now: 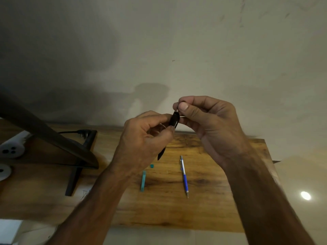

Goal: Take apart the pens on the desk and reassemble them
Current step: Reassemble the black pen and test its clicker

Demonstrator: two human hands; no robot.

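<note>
Above the far part of the desk (230,174), mid-frame: black pen (174,120), held clear of the surface between both hands.

- Long axis: steeply tilted, close to upright. Upper end toward the wall and slightly right; pointed lower end down and left, showing beneath the left hand.
- Left hand (145,137): fingers and thumb curled round the middle of the barrel, clamped on it. Hides most of the barrel.
- Right hand (208,124): thumb and forefinger pressed together on the very top of the pen, fingertips (184,106) closed where something thin and pale shows, too small to name. Other fingers loosely curled behind.
- Relation for the coming move: right hand at the top end, left hand anchoring lower down, both on one tilted line.
- Judged step: drawing an end piece or inner part out along the barrel, or seating it back in; cannot tell which. Calls for travel along the axis, not sideways. Possible slip of a small part from the pinch.
- On the desk below, well apart from the hands: blue-and-silver pen (184,175), lying whole, tip toward the near edge; teal bar (143,181) and small teal bit (151,165) near it, loose, apparently parts of another pen.
- Left side: dark monitor stand (74,175).
</note>
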